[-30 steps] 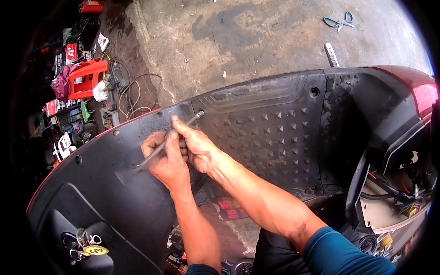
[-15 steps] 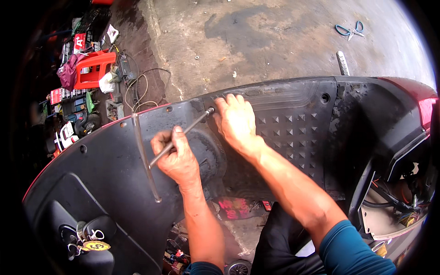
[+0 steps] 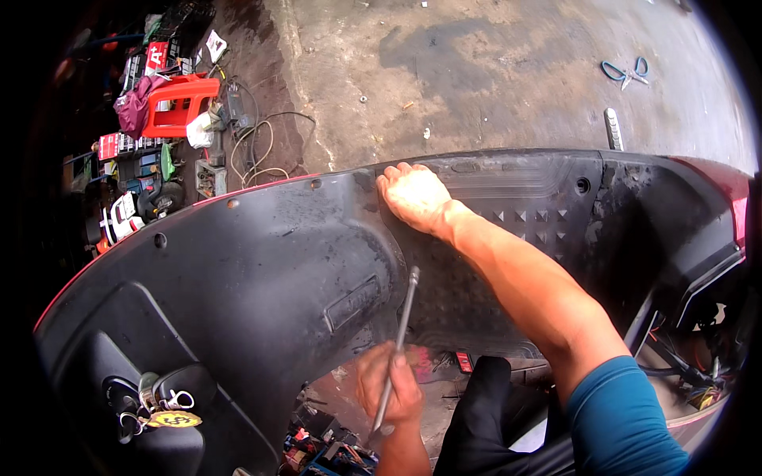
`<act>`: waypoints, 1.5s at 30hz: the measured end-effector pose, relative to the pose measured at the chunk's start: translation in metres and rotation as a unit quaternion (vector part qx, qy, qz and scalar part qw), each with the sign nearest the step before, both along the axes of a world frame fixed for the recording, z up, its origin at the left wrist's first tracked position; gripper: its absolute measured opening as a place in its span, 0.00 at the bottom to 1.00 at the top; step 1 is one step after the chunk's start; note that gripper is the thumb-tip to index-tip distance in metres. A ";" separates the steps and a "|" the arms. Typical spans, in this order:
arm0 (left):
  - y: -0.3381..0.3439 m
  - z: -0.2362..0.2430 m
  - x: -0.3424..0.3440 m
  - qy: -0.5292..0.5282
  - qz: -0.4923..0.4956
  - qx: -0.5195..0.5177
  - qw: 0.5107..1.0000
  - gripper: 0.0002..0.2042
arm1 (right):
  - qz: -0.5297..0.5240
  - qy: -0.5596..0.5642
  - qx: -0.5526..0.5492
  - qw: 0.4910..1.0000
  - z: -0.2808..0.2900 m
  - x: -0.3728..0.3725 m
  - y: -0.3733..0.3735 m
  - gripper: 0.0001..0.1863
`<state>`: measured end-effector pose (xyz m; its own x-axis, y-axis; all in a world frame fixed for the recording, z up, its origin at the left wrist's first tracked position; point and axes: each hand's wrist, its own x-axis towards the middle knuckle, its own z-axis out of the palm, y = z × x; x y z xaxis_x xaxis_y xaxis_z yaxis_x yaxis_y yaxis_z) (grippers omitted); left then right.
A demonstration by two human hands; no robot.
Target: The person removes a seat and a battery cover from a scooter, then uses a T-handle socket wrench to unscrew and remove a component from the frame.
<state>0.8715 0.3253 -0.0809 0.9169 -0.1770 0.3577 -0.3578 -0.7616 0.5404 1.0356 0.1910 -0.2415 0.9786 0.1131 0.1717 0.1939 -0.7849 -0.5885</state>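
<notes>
My left hand is wrapped round the shaft of a T-handle socket wrench. The wrench points upward over the scooter's floor panel, its socket end free of any bolt. At the far edge of the black footboard, my right hand rests with curled fingers, by the seam with the smooth black leg shield. Whatever those fingers hold, if anything, is hidden beneath them. Keys with a yellow tag hang at the ignition on the left.
On the concrete floor beyond lie blue-handled scissors and a metal stand bar. A red plastic stool, cables and batteries crowd the far left. An opened body section with wiring is at right; tools lie below my left arm.
My left hand has drawn the wrench off the bolt hole by the seam and brought it down toward me. My right hand stays at the seam, its fingers now more curled.
</notes>
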 end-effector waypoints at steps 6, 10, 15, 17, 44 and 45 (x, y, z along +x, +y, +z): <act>0.015 0.007 -0.036 0.043 0.044 -0.027 0.998 0.08 | -0.033 0.015 0.103 0.994 0.008 0.002 -0.011 0.07; 0.021 0.022 -0.046 0.076 0.069 0.017 0.995 0.07 | -0.154 0.244 0.628 0.723 0.051 -0.021 -0.021 0.09; 0.025 0.019 -0.046 0.119 0.024 0.001 0.993 0.11 | -0.115 0.173 0.931 0.302 0.067 -0.106 -0.023 0.12; 0.019 0.012 -0.045 0.138 0.038 -0.045 0.989 0.12 | -0.105 0.116 0.961 0.229 0.070 -0.133 -0.020 0.12; 0.039 -0.018 -0.178 0.436 0.339 -0.184 0.813 0.06 | -0.346 0.549 0.587 0.485 0.045 -0.388 0.026 0.07; 0.047 -0.022 -0.200 0.421 0.340 -0.170 0.824 0.05 | -0.322 0.564 0.573 0.500 0.036 -0.396 0.032 0.07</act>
<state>0.6716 0.3728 -0.1028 0.7120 0.4583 -0.5321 0.6986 -0.3853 0.6029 0.6395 0.2234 -0.2053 0.2957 0.1733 -0.9394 -0.8446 0.5070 -0.1723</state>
